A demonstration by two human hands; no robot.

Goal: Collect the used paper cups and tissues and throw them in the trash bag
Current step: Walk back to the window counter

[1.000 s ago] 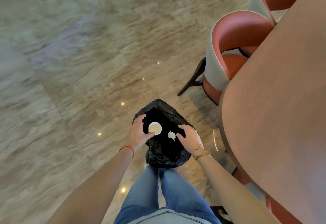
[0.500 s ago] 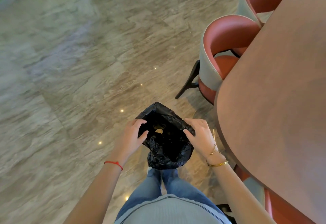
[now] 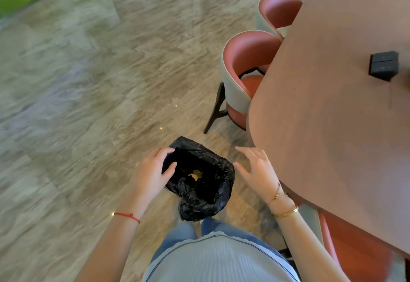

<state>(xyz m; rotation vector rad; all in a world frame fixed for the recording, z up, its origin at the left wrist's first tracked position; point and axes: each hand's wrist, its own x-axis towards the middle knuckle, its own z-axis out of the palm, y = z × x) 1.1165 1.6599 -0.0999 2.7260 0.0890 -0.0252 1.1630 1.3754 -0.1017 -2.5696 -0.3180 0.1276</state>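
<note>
A second ago your left hand (image 3: 150, 175) held a white paper cup over the crumpled black plastic trash bag (image 3: 204, 193), with a tissue at its mouth; both have now dropped inside, and only a pale curved glint shows deep in the bag. Your left fingers (image 3: 165, 152) are curled over the bag's near rim, pinching it open. Your right hand (image 3: 258, 171) has let go and hovers just beside the rim, fingers spread and holding nothing. On the brown wooden counter (image 3: 332, 115) you can see only a small black box (image 3: 383, 65), so this drop looks complete.
</note>
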